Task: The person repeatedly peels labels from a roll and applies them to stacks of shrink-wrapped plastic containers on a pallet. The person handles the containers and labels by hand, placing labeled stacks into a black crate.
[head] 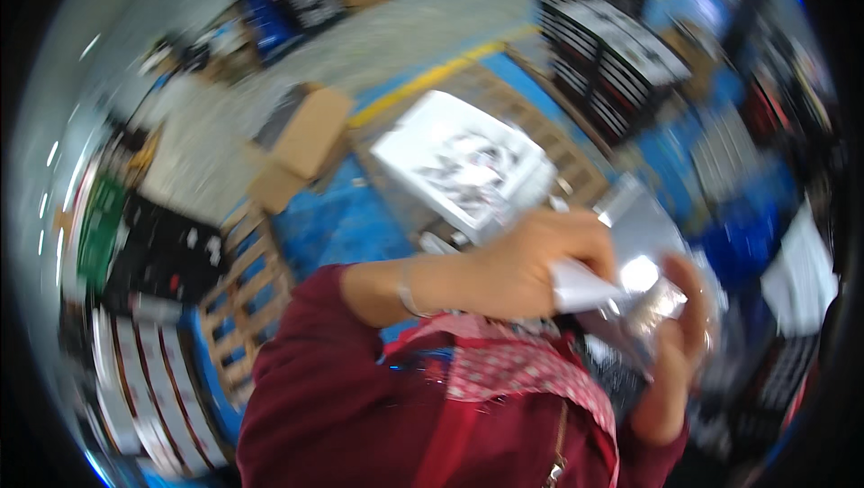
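Across the front of the body reaches my left hand [523, 265], its fingers closed on a white sheet-like piece [584, 289], perhaps paper; motion blur hides details. At the right, my right hand [678, 339] curls around a shiny, silvery plastic bag [644, 231]. The bag catches bright glare, and its contents cannot be made out. Both hands are close together, with the white piece against or just in front of the bag. Beyond my left hand stands a white open box [415, 130] holding several silvery wrapped items [469, 164].
Wooden pallets [246, 306] lie on the blue floor [337, 218]. A cardboard box [314, 133] stands ahead to the left. Stacked black-and-white cartons [601, 62] rise at the far right. Black crates [169, 245] and white stacked boxes [152, 387] line the left side.
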Demonstrator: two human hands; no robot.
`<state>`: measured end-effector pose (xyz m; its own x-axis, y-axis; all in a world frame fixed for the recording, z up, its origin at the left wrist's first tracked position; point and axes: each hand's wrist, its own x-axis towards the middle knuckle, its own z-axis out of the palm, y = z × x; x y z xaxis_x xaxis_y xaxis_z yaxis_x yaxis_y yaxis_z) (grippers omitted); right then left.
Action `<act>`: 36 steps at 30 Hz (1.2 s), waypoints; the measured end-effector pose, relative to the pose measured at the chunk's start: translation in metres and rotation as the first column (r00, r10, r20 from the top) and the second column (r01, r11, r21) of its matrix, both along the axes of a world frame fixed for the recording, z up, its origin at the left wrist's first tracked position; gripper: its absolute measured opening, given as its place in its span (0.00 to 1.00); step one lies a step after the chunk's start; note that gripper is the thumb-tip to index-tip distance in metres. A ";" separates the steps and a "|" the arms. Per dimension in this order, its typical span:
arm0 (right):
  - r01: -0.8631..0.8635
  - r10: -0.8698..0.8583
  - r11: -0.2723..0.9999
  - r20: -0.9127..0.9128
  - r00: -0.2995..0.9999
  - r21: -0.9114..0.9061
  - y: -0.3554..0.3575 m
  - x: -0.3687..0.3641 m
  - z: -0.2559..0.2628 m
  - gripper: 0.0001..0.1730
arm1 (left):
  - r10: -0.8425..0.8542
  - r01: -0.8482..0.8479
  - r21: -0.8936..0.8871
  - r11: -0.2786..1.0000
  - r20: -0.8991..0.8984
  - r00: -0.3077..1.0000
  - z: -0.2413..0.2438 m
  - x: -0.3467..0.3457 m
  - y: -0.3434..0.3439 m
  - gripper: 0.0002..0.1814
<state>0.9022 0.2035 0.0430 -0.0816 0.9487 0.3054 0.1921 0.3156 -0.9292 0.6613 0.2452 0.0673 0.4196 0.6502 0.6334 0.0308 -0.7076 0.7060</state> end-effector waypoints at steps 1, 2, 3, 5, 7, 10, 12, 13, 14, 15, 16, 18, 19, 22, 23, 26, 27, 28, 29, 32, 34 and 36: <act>-0.291 0.282 0.957 0.182 0.942 0.020 0.011 -0.015 0.008 0.34 | -0.036 0.036 -0.043 0.998 0.008 0.999 -0.004 -0.003 0.003 0.08; -0.391 0.389 0.919 -0.054 0.920 -0.041 0.016 -0.033 -0.007 0.32 | -0.002 0.000 -0.067 0.998 -0.030 1.000 -0.004 -0.008 0.005 0.09; -0.323 0.297 0.936 -0.177 0.938 -0.138 0.012 -0.048 -0.013 0.24 | 0.034 -0.040 -0.080 0.996 -0.070 0.997 -0.006 -0.011 0.009 0.09; -0.336 0.321 0.939 -0.162 0.933 -0.078 0.021 -0.054 -0.012 0.12 | 0.023 -0.031 -0.207 0.978 -0.041 0.999 -0.009 -0.021 0.018 0.10; -0.291 0.286 0.956 -0.117 0.951 -0.028 0.025 -0.051 -0.015 0.14 | -0.005 -0.015 -0.271 0.962 -0.074 0.997 -0.015 -0.025 0.027 0.11; -0.138 0.114 0.985 -0.213 0.970 -0.104 0.027 -0.061 -0.013 0.14 | -0.001 -0.023 -0.266 0.964 -0.091 0.996 -0.021 -0.022 0.035 0.11; -0.173 0.148 0.976 -0.178 0.973 -0.135 0.024 -0.061 -0.011 0.13 | -0.036 0.011 -0.268 0.963 -0.089 0.995 -0.024 -0.025 0.035 0.11; -0.192 0.167 0.970 -0.162 0.973 -0.149 0.024 -0.060 -0.010 0.13 | -0.053 0.041 -0.341 0.939 -0.025 0.998 -0.025 -0.025 0.035 0.11; -0.178 0.162 0.974 -0.121 0.979 -0.139 0.025 -0.060 -0.010 0.13 | -0.066 0.076 -0.411 0.909 0.038 0.997 -0.026 -0.023 0.034 0.12; -0.154 0.142 0.981 -0.104 0.984 -0.117 0.024 -0.062 -0.010 0.13 | -0.075 0.115 -0.477 0.871 0.100 0.992 -0.027 -0.023 0.034 0.12; -0.132 0.124 0.987 -0.088 0.988 -0.093 0.024 -0.062 -0.009 0.14 | -0.083 0.145 -0.515 0.845 0.141 0.986 -0.028 -0.023 0.035 0.13; -0.071 0.072 0.997 -0.020 0.997 0.022 0.023 -0.061 -0.008 0.13 | -0.144 0.146 -0.424 0.894 0.037 0.989 -0.034 -0.030 0.045 0.13; -0.037 0.034 0.993 0.032 0.999 0.111 0.024 -0.060 -0.008 0.12 | -0.172 0.154 -0.376 0.914 -0.014 0.985 -0.038 -0.031 0.050 0.13; 0.073 -0.105 0.939 0.080 0.991 0.337 0.018 -0.046 0.005 0.11 | -0.167 0.104 -0.417 0.903 -0.117 0.979 -0.056 -0.036 0.065 0.14; 0.100 -0.142 0.909 0.074 0.987 0.404 0.014 -0.039 0.011 0.12 | -0.163 0.081 -0.445 0.892 -0.148 0.976 -0.064 -0.041 0.071 0.15; 0.425 -0.408 0.877 -0.119 0.905 0.226 0.017 -0.023 0.025 0.17 | -0.063 0.018 -0.536 0.844 -0.066 0.996 -0.083 -0.051 0.087 0.09; 0.521 -0.520 0.853 -0.075 0.851 -0.011 0.026 -0.026 0.032 0.20 | -0.019 -0.015 -0.666 0.746 -0.045 0.999 -0.086 -0.054 0.087 0.08; 0.489 -0.507 0.853 -0.066 0.860 -0.184 0.038 -0.021 0.020 0.23 | -0.060 0.027 -0.607 0.794 -0.034 0.998 -0.088 -0.051 0.092 0.08; 0.439 -0.480 0.822 -0.027 0.877 -0.364 0.048 -0.020 0.014 0.28 | -0.084 0.056 -0.542 0.839 -0.028 0.996 -0.089 -0.050 0.093 0.09; 0.435 -0.459 0.748 0.084 0.885 -0.502 0.064 -0.017 -0.013 0.30 | -0.192 0.163 -0.336 0.927 -0.054 0.980 -0.092 -0.047 0.107 0.09; 0.454 -0.426 0.704 0.187 0.885 -0.546 0.069 -0.014 -0.023 0.33 | -0.227 0.200 -0.288 0.937 -0.065 0.972 -0.095 -0.048 0.112 0.10; 0.548 -0.362 0.719 0.442 0.820 -0.428 0.071 -0.015 -0.034 0.38 | -0.217 0.191 -0.332 0.924 -0.044 0.975 -0.098 -0.051 0.112 0.12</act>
